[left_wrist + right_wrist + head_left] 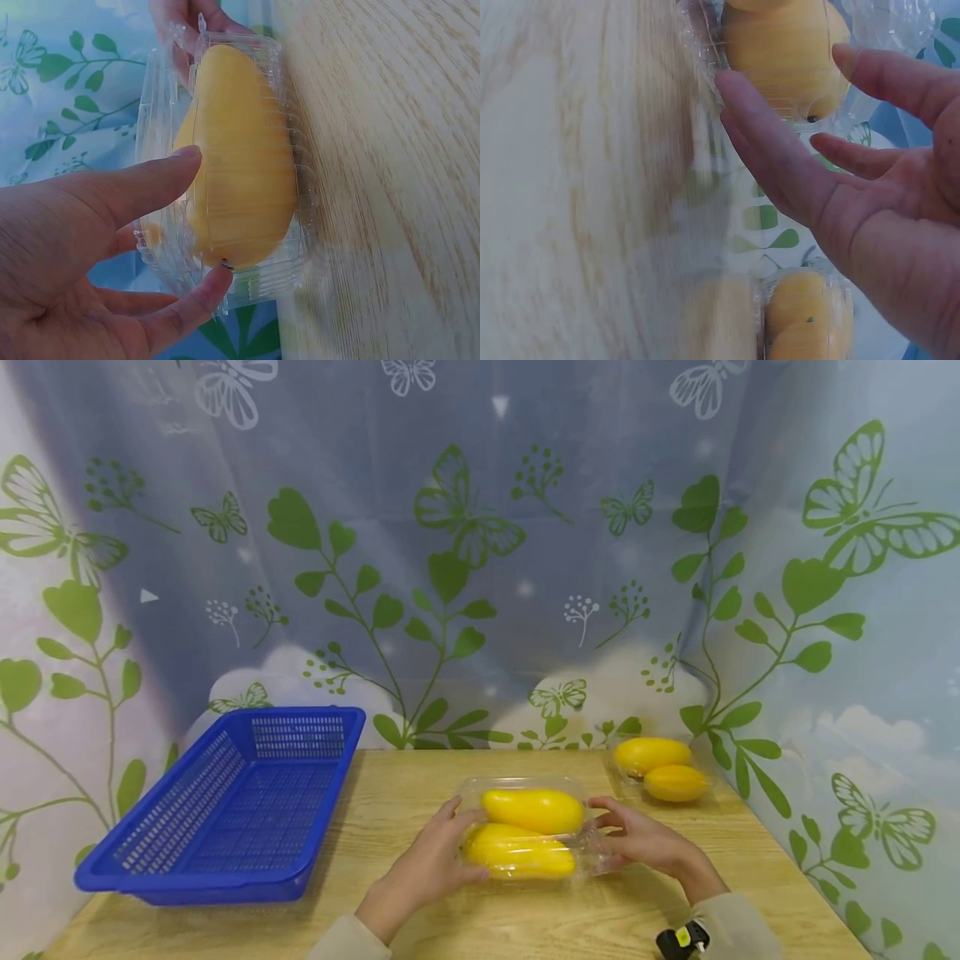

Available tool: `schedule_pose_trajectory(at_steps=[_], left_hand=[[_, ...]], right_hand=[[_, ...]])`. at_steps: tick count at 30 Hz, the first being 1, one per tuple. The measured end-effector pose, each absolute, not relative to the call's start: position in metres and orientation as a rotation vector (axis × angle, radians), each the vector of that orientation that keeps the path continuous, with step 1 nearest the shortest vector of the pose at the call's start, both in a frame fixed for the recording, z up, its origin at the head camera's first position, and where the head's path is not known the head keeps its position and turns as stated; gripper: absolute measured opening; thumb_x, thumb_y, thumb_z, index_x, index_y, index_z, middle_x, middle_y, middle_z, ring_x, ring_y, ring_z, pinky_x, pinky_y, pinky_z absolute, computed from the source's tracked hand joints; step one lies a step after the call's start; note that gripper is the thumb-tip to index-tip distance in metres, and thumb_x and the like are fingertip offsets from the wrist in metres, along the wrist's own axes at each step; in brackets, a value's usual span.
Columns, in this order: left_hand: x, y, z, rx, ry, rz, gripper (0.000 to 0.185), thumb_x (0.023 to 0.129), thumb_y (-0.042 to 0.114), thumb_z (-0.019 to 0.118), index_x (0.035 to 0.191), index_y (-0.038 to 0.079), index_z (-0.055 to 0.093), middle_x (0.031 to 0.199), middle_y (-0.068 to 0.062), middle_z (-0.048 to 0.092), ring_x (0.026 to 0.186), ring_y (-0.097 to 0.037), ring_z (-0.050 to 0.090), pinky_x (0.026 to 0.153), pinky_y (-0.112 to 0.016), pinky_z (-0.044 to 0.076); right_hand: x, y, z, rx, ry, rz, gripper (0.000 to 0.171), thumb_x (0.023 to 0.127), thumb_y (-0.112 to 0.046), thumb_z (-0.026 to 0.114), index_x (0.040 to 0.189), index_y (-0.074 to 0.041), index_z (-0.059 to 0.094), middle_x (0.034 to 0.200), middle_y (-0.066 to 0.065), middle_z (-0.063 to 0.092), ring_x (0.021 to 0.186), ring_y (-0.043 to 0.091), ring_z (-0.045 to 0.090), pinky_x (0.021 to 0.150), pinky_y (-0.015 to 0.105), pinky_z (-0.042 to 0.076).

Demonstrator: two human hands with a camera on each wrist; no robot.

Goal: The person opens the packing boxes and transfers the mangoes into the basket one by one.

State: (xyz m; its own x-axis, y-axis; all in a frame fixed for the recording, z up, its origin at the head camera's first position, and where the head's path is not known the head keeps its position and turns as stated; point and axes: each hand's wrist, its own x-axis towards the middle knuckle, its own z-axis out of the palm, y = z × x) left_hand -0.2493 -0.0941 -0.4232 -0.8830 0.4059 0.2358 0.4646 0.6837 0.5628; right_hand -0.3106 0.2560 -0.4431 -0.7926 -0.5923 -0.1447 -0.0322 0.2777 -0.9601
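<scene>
Clamshell box of two yellow fruits is held at both ends: left hand and right hand, fingers lightly curled. Both palms stay hidden. Wrist views are blurred.

A blue basket lies left; a second mango box sits far right.

Beige long sleeves, bare hands, blk/yellow wrist device on rt arm.
</scene>
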Motion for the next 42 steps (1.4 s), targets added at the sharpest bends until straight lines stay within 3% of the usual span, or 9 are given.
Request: schedule_pose_trajectory(at_steps=[6,16,24,34,37,42], left_hand=[[-0.25,-0.095,-0.423,-0.732,-2.793,-0.975,0.07,0.08,0.025,0.09,0.14,0.006,0.06,0.153,-0.029,0.048,0.143,-0.055,0.042,0.108,-0.068,0.045],[-0.247,-0.095,-0.418,-0.732,-2.793,-0.944,0.068,0.08,0.026,0.09,0.139,0.007,0.062,0.148,-0.019,0.058,0.145,-0.052,0.041,0.109,-0.069,0.044],[-0.246,-0.093,-0.415,-0.714,-2.795,-0.969,0.062,0.081,0.02,0.084,0.137,0.004,0.063,0.149,-0.026,0.055,0.143,-0.056,0.043,0.11,-0.068,0.043],[-0.245,-0.09,-0.416,-0.724,-2.752,-0.929,0.059,0.072,0.008,0.079,0.129,0.0,0.067,0.135,-0.025,0.067,0.137,-0.058,0.048,0.101,-0.064,0.052],[-0.243,-0.089,-0.415,-0.725,-2.762,-0.896,0.059,0.072,0.006,0.077,0.129,-0.001,0.067,0.132,-0.027,0.068,0.134,-0.059,0.05,0.092,-0.056,0.06],[-0.241,-0.088,-0.411,-0.717,-2.811,-0.843,0.061,0.072,0.006,0.075,0.132,-0.002,0.065,0.135,-0.034,0.062,0.132,-0.059,0.052,0.083,-0.047,0.061]], right_hand=[[-0.309,0.254,-0.44,-0.538,2.072,-1.546,0.086,0.1,-0.019,0.069,0.158,0.007,0.012,0.15,0.043,0.03,0.111,0.027,0.067,0.088,0.047,0.063],[-0.309,0.253,-0.436,-0.55,2.102,-1.507,0.083,0.099,-0.018,0.07,0.156,0.007,0.015,0.147,0.04,0.036,0.112,0.023,0.066,0.085,0.042,0.064],[-0.307,0.254,-0.437,-0.573,2.041,-1.545,0.085,0.1,-0.01,0.067,0.158,0.009,0.008,0.151,0.045,0.028,0.116,0.032,0.066,0.084,0.041,0.064],[-0.308,0.251,-0.437,-0.555,2.072,-1.512,0.087,0.098,-0.012,0.069,0.159,0.006,0.01,0.152,0.043,0.03,0.12,0.033,0.063,0.084,0.041,0.064],[-0.307,0.249,-0.435,-0.542,2.094,-1.49,0.087,0.097,-0.013,0.071,0.159,0.005,0.012,0.152,0.042,0.031,0.123,0.034,0.06,0.084,0.04,0.064],[-0.305,0.246,-0.431,-0.557,2.079,-1.482,0.086,0.098,-0.013,0.07,0.158,0.006,0.011,0.15,0.042,0.034,0.119,0.031,0.063,0.082,0.04,0.064]])
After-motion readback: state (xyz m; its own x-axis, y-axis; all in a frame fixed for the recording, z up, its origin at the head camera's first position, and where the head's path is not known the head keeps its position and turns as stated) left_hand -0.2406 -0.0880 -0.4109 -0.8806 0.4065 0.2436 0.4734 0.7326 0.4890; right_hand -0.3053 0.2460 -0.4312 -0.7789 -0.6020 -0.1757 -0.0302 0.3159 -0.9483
